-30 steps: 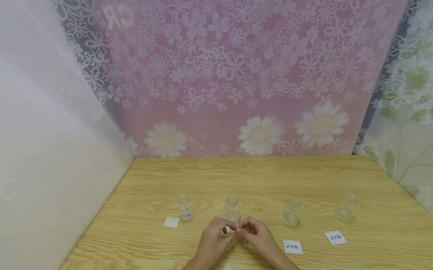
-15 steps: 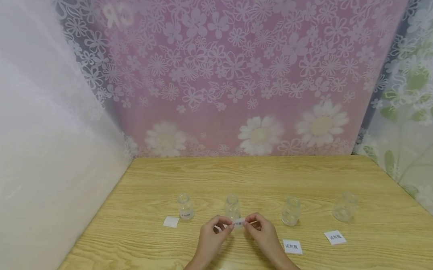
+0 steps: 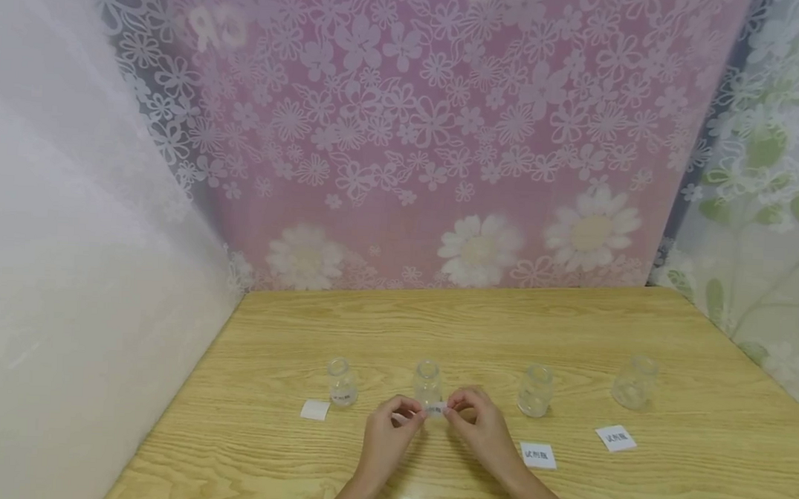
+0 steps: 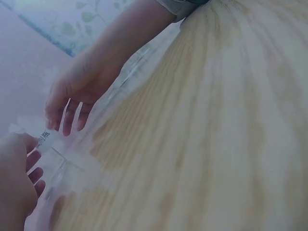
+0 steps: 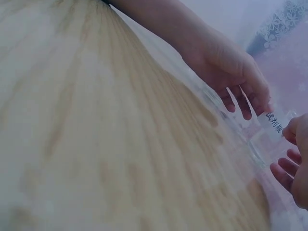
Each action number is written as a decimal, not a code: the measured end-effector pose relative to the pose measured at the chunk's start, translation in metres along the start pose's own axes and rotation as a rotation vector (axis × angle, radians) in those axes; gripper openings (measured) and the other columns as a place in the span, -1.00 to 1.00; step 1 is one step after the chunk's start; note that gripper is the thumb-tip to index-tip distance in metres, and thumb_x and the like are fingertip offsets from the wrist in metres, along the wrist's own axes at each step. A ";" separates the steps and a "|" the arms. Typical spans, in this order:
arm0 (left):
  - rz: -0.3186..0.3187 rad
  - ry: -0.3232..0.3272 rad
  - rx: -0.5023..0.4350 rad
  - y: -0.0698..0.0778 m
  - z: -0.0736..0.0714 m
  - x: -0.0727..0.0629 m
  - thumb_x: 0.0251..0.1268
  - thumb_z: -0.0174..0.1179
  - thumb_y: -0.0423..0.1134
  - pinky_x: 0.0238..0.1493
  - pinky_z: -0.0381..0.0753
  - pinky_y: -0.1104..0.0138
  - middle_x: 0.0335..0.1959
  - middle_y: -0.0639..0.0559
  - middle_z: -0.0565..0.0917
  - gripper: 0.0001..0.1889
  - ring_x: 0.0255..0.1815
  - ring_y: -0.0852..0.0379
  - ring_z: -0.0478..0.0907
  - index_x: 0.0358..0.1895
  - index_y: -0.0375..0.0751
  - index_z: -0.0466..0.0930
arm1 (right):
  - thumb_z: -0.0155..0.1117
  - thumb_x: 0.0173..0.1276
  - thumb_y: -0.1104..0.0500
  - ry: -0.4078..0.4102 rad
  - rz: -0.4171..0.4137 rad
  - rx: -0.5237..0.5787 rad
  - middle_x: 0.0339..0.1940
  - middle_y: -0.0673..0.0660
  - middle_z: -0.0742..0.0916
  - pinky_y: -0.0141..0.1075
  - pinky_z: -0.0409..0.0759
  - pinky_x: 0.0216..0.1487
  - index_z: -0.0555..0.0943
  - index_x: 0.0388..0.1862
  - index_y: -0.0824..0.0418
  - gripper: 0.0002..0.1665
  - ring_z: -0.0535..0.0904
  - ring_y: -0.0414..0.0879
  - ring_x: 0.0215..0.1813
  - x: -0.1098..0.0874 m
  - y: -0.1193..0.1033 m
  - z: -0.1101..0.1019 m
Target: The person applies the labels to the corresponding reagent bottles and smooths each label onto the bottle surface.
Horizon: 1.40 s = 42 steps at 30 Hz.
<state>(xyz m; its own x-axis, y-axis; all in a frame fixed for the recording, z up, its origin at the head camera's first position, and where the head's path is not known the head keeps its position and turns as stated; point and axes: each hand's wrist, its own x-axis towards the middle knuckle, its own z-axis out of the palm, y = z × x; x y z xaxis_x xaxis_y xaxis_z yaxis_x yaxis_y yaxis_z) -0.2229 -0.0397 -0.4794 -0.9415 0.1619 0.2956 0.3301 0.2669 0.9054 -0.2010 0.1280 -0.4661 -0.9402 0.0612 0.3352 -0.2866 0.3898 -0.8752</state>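
A small white label with black writing (image 3: 436, 410) is stretched between my two hands, just in front of the second clear glass bottle from the left (image 3: 428, 381). My left hand (image 3: 386, 436) pinches one end of the label between thumb and index finger. The other end is pinched the same way by my right hand (image 3: 484, 426). In the right wrist view, the writing on the label (image 5: 274, 122) faces the camera, and the remaining fingers of both hands hang loosely curled. Whether the label touches the bottle, I cannot tell.
At the left stands a glass bottle (image 3: 342, 385) with a label on it, beside a blank white paper square (image 3: 315, 409). Two more glass bottles, a middle one (image 3: 535, 392) and a far right one (image 3: 635, 382), stand behind written paper squares, one nearer (image 3: 538, 455) and one farther right (image 3: 615, 438).
My hands have drawn apart, so the label, mostly hidden between the fingertips at first, now shows stretched flat. Lately both hands have shifted slightly toward the bottle.
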 end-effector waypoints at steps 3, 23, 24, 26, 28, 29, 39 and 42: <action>0.024 0.020 0.053 -0.002 -0.002 0.002 0.11 0.31 -0.20 -0.37 0.49 0.42 -0.29 0.09 0.56 -0.88 -0.32 0.14 0.45 -0.35 -0.14 0.61 | 0.31 0.17 0.35 -0.007 -0.032 0.012 -0.13 0.09 0.54 -0.28 0.56 -0.19 0.55 -0.42 0.12 -0.84 0.50 -0.03 -0.13 0.002 0.001 0.000; 0.135 0.013 0.179 -0.016 -0.008 0.020 0.07 0.31 -0.23 0.09 0.34 -0.05 -0.06 -0.02 0.60 -0.94 0.06 -0.11 0.43 -0.42 -0.05 0.61 | 0.33 0.11 0.42 -0.034 -0.150 -0.026 -0.05 0.24 0.60 -0.32 0.56 -0.13 0.53 -0.46 0.14 -0.79 0.55 0.13 -0.06 0.020 0.021 0.008; 0.148 0.015 0.183 -0.017 -0.007 0.021 0.08 0.30 -0.23 0.08 0.35 -0.04 -0.06 -0.02 0.60 -0.94 0.06 -0.11 0.43 -0.42 -0.06 0.61 | 0.32 0.11 0.42 -0.035 -0.158 -0.029 -0.05 0.24 0.60 -0.31 0.56 -0.13 0.53 -0.47 0.17 -0.80 0.55 0.14 -0.05 0.020 0.022 0.009; 0.164 0.019 0.192 -0.017 -0.007 0.021 0.07 0.30 -0.23 0.08 0.36 -0.02 -0.07 0.00 0.61 -0.94 0.05 -0.10 0.44 -0.43 -0.06 0.60 | 0.31 0.11 0.44 -0.035 -0.173 -0.029 -0.06 0.25 0.61 -0.30 0.57 -0.13 0.52 -0.46 0.19 -0.81 0.56 0.15 -0.06 0.020 0.022 0.009; 0.175 0.024 0.197 -0.018 -0.006 0.021 0.08 0.30 -0.24 0.07 0.38 -0.01 -0.07 0.01 0.61 -0.94 0.05 -0.10 0.45 -0.43 -0.06 0.60 | 0.30 0.12 0.44 -0.038 -0.194 -0.030 -0.06 0.26 0.61 -0.28 0.57 -0.14 0.51 -0.45 0.20 -0.81 0.57 0.16 -0.09 0.020 0.023 0.009; 0.175 0.025 0.195 -0.018 -0.006 0.022 0.08 0.30 -0.24 0.07 0.38 0.00 -0.07 0.01 0.61 -0.94 0.05 -0.09 0.45 -0.42 -0.06 0.60 | 0.29 0.12 0.45 -0.039 -0.205 -0.030 -0.06 0.26 0.62 -0.28 0.57 -0.15 0.50 -0.44 0.21 -0.80 0.57 0.16 -0.10 0.021 0.024 0.010; 0.157 0.009 0.171 -0.017 -0.003 0.023 0.15 0.25 -0.28 0.09 0.38 0.04 0.00 -0.07 0.59 -0.94 0.09 -0.12 0.45 -0.38 -0.09 0.55 | 0.28 0.09 0.50 -0.007 -0.220 -0.049 -0.09 0.24 0.64 -0.30 0.58 -0.16 0.48 -0.43 0.18 -0.74 0.61 0.10 -0.14 0.022 0.024 0.013; 0.184 0.011 0.135 -0.016 -0.002 0.023 0.16 0.24 -0.33 0.02 0.46 0.14 -0.02 -0.14 0.60 -0.94 0.02 -0.11 0.50 -0.37 -0.16 0.53 | 0.28 0.07 0.53 0.009 -0.270 -0.078 -0.12 0.26 0.64 -0.31 0.58 -0.18 0.48 -0.41 0.22 -0.73 0.61 0.11 -0.16 0.021 0.024 0.015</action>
<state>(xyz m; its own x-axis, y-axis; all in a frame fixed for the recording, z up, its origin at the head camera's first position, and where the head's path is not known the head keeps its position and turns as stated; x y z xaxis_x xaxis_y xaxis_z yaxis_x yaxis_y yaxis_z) -0.2497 -0.0424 -0.4868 -0.8648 0.2092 0.4564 0.5021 0.3588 0.7869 -0.2308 0.1253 -0.4850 -0.8300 -0.0461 0.5558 -0.5108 0.4631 -0.7243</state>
